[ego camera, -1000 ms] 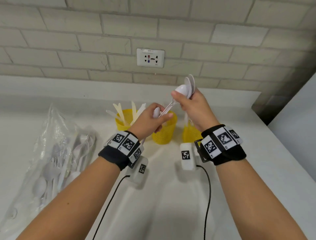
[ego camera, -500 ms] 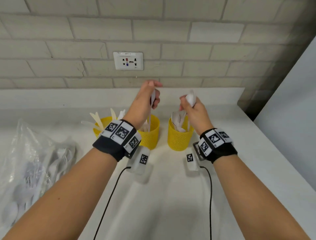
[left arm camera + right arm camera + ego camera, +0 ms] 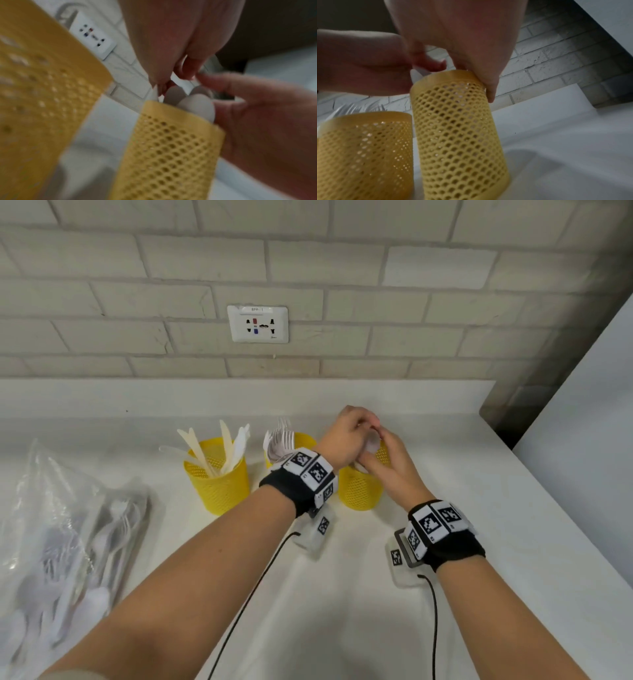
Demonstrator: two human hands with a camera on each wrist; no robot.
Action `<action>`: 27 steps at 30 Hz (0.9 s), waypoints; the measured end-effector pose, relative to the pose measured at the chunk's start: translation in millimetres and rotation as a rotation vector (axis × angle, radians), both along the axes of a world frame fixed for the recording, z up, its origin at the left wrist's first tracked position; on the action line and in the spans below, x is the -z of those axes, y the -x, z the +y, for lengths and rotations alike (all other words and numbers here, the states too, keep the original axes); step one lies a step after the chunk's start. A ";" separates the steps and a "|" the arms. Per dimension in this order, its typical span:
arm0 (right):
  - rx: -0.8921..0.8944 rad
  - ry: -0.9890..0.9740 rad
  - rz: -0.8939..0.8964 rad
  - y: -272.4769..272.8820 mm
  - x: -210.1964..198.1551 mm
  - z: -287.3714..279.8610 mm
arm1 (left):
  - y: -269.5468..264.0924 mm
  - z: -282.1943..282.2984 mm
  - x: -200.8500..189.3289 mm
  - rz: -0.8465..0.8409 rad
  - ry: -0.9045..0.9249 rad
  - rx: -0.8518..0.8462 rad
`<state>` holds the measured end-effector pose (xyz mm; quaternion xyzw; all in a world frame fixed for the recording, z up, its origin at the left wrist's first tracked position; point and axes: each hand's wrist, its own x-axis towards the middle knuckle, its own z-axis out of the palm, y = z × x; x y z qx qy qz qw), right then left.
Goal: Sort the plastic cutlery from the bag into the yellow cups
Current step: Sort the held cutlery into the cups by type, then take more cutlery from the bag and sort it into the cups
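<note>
Lower left of head view: clear bag of unsorted cutlery, lying flat on the counter. Centre: three yellow cups, one kind each, presumably for sorting. Over the rightmost cup: left hand and right hand, fingers curled, pinching white spoons at the rim, apparently seating them.

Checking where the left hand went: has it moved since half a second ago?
Yes. The left hand has shifted right, from above the middle cup to the right cup, meeting the right hand.
</note>
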<state>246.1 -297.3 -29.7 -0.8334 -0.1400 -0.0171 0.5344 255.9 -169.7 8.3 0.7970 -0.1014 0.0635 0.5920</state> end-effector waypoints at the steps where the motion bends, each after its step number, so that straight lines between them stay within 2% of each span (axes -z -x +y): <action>1: -0.001 0.030 -0.007 0.8 0.3 0.0 | 4.5 3.2 -0.5 -0.039 -0.067 0.016; 3: 0.011 0.089 -0.003 -0.2 1.5 0.1 | 18.5 15.6 -14.5 -0.174 -0.148 -0.052; 5: 0.047 0.145 0.004 -0.8 3.8 0.5 | 35.0 42.3 -32.6 -0.339 -0.189 -0.210; 8: 0.095 0.197 -0.042 -1.5 7.1 0.3 | 75.0 113.3 -52.5 -0.408 -0.318 -0.508; 11: 0.109 0.216 -0.053 -1.5 7.8 3.6 | 130.4 193.2 -52.0 -0.280 -0.515 -0.914; 13: 0.107 0.211 -0.054 1.0 6.4 5.2 | 167.2 230.7 -47.4 -0.045 -0.571 -1.149; 15: 0.133 0.192 -0.083 7.6 1.6 7.4 | 192.9 259.4 -37.8 0.253 -0.600 -1.279; 17: 0.183 0.167 -0.178 15.7 -8.1 15.0 | 206.7 281.2 -23.5 0.528 -0.645 -1.259; 19: 0.176 0.133 -0.304 28.1 -24.4 32.7 | 215.0 295.1 -4.2 0.677 -0.669 -1.111; 21: 0.092 0.073 -0.376 41.8 -42.0 60.8 | 221.3 303.8 8.3 0.607 -0.697 -1.014; 24: -0.146 0.005 -0.440 63.6 -61.0 110.5 | 228.2 307.6 2.7 0.458 -0.674 -0.989; 25: -0.232 0.001 -0.455 70.9 -64.0 127.7 | 229.3 306.7 -1.9 0.462 -0.657 -0.971; 27: -0.394 0.004 -0.463 87.3 -67.9 161.5 | 230.8 300.8 -6.1 0.587 -0.655 -0.901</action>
